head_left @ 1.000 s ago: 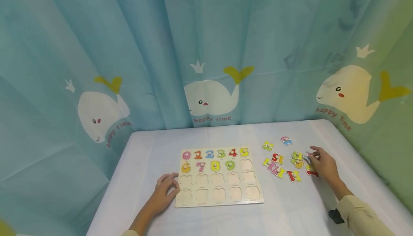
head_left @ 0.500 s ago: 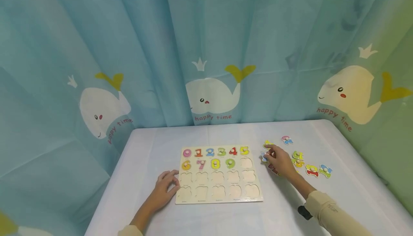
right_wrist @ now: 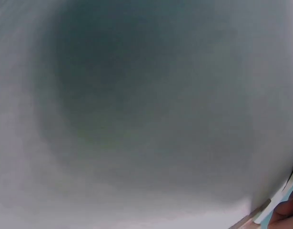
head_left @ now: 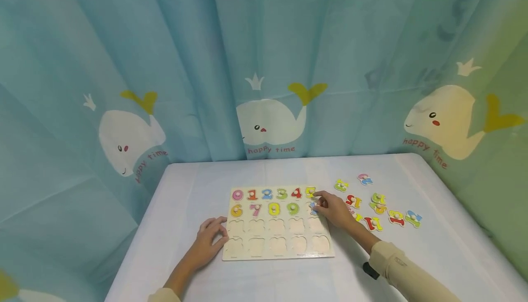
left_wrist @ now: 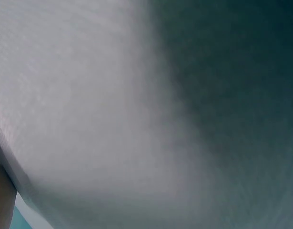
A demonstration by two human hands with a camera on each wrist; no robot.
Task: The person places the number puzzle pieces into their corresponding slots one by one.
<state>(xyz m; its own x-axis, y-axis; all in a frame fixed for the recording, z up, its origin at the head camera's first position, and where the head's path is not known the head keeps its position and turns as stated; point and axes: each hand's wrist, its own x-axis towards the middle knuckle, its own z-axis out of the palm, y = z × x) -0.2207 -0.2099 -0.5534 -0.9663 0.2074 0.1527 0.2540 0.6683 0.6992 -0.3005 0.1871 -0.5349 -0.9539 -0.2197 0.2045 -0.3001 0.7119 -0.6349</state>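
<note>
Pinching: my right hand [head_left: 336, 209] holds a small blue number piece [head_left: 313, 208] narrowly between thumb and fingers, which cover part of it; its numeral I cannot read.
Place of the blue piece: at the right end of the second row on a cream rectangular wooden puzzle board [head_left: 267, 247]; I cannot tell whether it lies flush.
Board's left edge: my left hand [head_left: 209, 238] touches it, fingers loosely bent.
Top row: pink 0 [head_left: 238, 195], orange-red 1 [head_left: 252, 194], blue 2 [head_left: 267, 194], green 3 [head_left: 282, 194], red 4 [head_left: 296, 193] and yellow 5 [head_left: 310, 192], side by side.
Second row: orange 6 [head_left: 237, 210], pink 7 [head_left: 255, 209], yellow 8 [head_left: 274, 209] and green 9 [head_left: 293, 208], left of what I hold.
Lower rows: shallow shaped recesses [head_left: 277, 225], five to a row.
Scattered numbers: right of the board on the white cloth-covered counter [head_left: 198, 176], with a pink-and-blue piece [head_left: 365, 179] towards the back and a blue-and-green piece [head_left: 413, 218] furthest right.
Sleeves: beige cuffs [head_left: 383, 256] on both arms, a small black object [head_left: 371, 271] beside the right one.
Curtain: a pale blue-green cloth backdrop [head_left: 189, 54] printed with white whales [head_left: 276, 121] and "happy time".
Wrist views: mostly blurred grey, a bit of my hand at a lower corner of each.
</note>
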